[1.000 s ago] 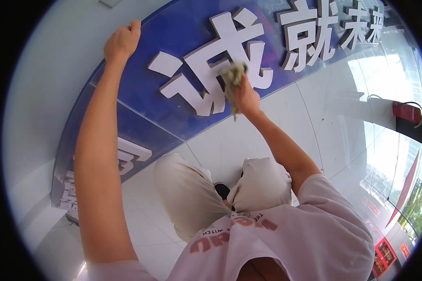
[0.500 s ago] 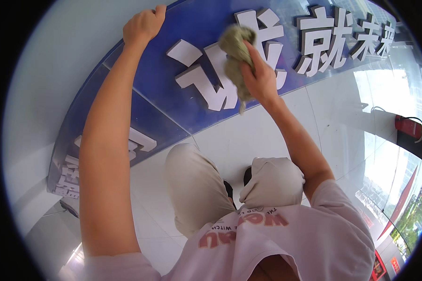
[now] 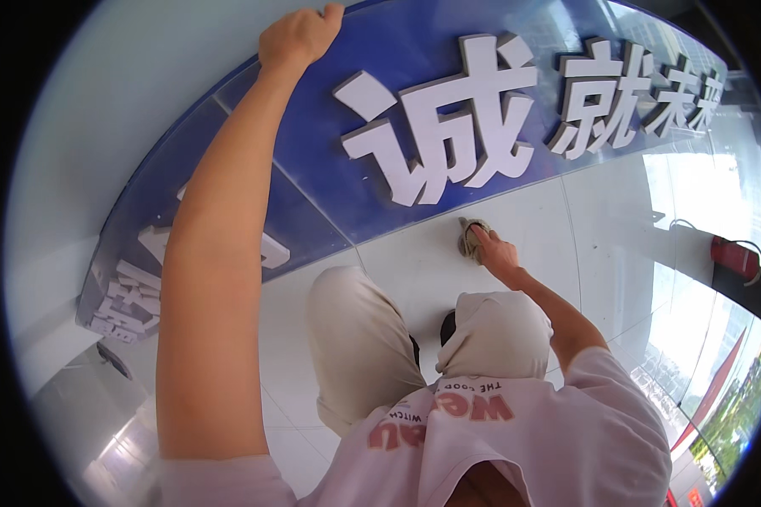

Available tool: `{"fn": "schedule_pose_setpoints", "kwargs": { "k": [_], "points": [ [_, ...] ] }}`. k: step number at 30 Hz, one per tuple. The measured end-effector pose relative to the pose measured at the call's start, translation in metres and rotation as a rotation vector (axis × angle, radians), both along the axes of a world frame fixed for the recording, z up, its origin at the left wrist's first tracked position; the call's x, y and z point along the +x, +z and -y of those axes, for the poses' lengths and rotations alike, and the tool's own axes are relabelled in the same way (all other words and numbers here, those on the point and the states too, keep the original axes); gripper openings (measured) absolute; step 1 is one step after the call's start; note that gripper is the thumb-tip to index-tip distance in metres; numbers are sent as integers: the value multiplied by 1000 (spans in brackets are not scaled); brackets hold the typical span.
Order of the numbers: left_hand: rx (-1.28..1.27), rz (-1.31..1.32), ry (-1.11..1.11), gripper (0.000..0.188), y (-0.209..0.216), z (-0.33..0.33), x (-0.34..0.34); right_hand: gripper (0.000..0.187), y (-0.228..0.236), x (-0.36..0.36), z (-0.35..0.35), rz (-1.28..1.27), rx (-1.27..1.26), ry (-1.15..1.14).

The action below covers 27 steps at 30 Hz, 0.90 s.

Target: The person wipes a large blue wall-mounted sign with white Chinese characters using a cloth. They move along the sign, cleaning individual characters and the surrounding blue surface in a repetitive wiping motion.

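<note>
The right hand [image 3: 497, 255] is closed around a crumpled grey-green cloth [image 3: 468, 240], its fingers bent over it. The cloth sits at the fingertips, just beyond the near edge of a blue panel [image 3: 313, 182] and over pale floor tiles [image 3: 380, 275]; whether it touches them cannot be told. It is well apart from the left hand [image 3: 298, 40], which is up at the panel's far edge with its fingers curled and the cloth out of its reach. How firmly that hand grips the edge cannot be told, as its fingertips are hidden.

Between the 2 hands, 1 large raised white character [image 3: 480, 80] stands out from the panel. To its right are 3 smaller-looking white characters [image 3: 599, 97], clear to read; further characters [image 3: 134, 291] at the left end are partly hidden by the left forearm.

Upside-down red and black lettering [image 3: 490, 408] crosses the pale shirt [image 3: 575, 448], above light trousers [image 3: 355, 338]. Far right sits a red fire extinguisher [image 3: 734, 257].
</note>
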<state>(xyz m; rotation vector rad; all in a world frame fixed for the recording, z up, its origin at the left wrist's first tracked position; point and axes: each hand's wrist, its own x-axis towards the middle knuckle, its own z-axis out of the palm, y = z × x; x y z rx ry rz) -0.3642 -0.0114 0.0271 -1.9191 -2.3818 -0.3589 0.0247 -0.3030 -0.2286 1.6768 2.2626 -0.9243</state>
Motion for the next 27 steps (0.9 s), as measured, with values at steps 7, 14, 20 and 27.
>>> {"fn": "schedule_pose_setpoints", "kwargs": {
  "k": [7,14,20,27],
  "points": [
    [54,-47,-20,58,-11,5,-10,27,148,-143,-120,-621,847,303],
    [-2,-41,-9,61,-10,-1,-4,24,137,-201,-156,-169,739,439],
    [-65,39,23,63,1,6,-1,28,174,-193,-168,-56,391,400],
    [-13,107,-61,59,7,5,-1,29,156,-174,-144,-332,425,101]
  ]
}}
